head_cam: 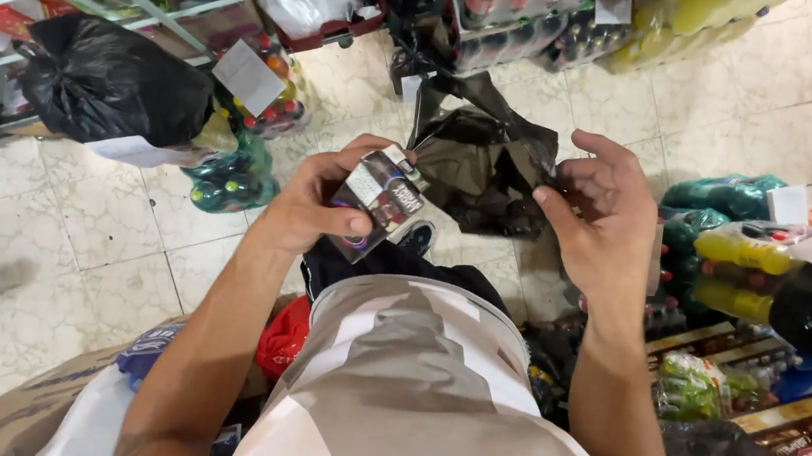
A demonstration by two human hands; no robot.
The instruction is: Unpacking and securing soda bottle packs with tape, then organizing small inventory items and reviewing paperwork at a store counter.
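Slippage is your risk: your left hand (322, 211) clenches the small dark box (378, 203), while your right hand (600, 218) at three o'clock pinches the black plastic bag (478, 165), whose limp mouth may collapse

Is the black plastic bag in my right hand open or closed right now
Open. The right hand pinches the black bag by its rim, and its mouth gapes toward the small box in the left hand.

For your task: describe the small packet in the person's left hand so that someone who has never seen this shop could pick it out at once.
Start at the pale tiled floor in the middle of the view, where two bare forearms reach forward. The left hand grips a small flat dark packet with glossy printing. Unlike the crumpled black plastic bag pinched by the right hand, it is rigid and rectangular.
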